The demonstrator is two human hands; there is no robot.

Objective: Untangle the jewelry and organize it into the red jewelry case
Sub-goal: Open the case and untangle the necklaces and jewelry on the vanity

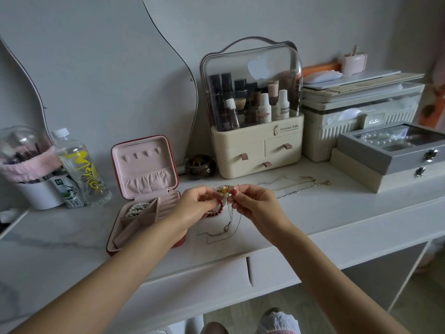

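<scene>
Two bare hands meet above a white marbled surface, working at a knot of jewelry. The left hand has its fingers curled, pinching the left side of the tangled jewelry, a small gold and silver cluster lifted off the surface. The right hand pinches the same cluster from the right, its fingertips nearly touching those of the left. A red bead bracelet hangs from the cluster against the left hand, and thin silver chains trail down from it onto the surface below. Just left of the hands, the red jewelry case lies open, its pink lid upright, with a pearl strand in its rear left compartment. To the right of the hands, more fine necklaces lie stretched out on the surface. Behind stands a cream cosmetics organizer with a clear dome and small drawers. At far right are stacked gray and cream boxes. At far left stands a clear bottle beside a brush holder.
</scene>
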